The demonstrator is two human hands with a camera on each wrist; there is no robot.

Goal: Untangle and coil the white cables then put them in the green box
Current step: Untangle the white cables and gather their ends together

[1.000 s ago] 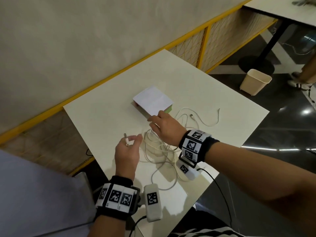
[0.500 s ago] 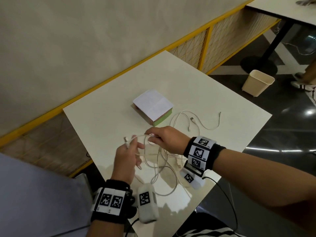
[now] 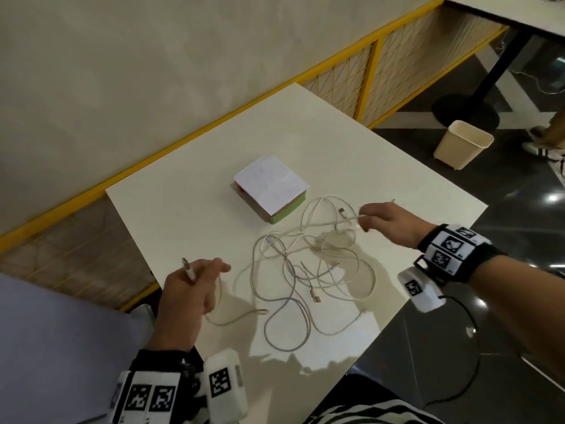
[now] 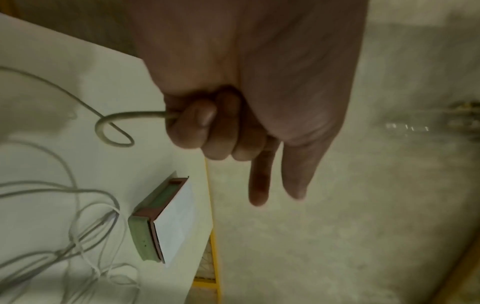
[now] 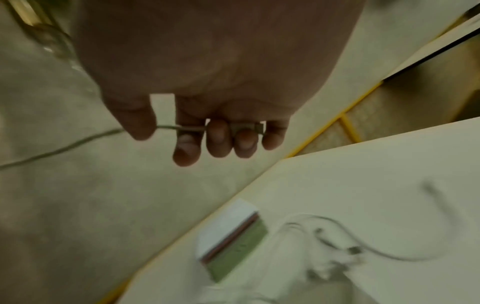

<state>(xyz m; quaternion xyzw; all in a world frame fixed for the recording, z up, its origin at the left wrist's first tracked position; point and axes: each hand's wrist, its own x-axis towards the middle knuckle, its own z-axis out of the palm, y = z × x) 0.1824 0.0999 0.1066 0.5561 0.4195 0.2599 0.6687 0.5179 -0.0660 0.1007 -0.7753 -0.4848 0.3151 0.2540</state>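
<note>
White tabletop (image 3: 351,166) filled the middle of the head view, with a pale wall and a yellow rail behind it and a cream bin (image 3: 463,143) on the dark floor at the upper right. A heap of white cables (image 3: 305,270) lay in loops in the middle of the frame, crossing over each other many times. The green box (image 3: 270,189) sat just above the heap, near it, with its white lid on. The left hand (image 3: 186,295), at the lower left, pinched one cable near its plug, and the plug stuck up past the fingers. The right hand (image 3: 388,220), at the right, pinched another cable end with curled fingers.

From the left wrist view, the left hand's fingers (image 4: 197,125) were curled tight round a cable (image 4: 114,123) that bent away in a small hook. The pointer finger and thumb stuck out straight. The green box (image 4: 141,236) lay in the lower middle.

From the right wrist view, the right hand's fingers (image 5: 218,137) and thumb squeezed a thin cable (image 5: 64,146), which ran off to the left edge. The green box (image 5: 236,253) showed blurry at the bottom.

These cables looked light, thin and floppy. They would likely bend any way and snag on each other. Holding near the stiff plug ends seemed best, and pulling slowly, so knots did not get tighter.
</note>
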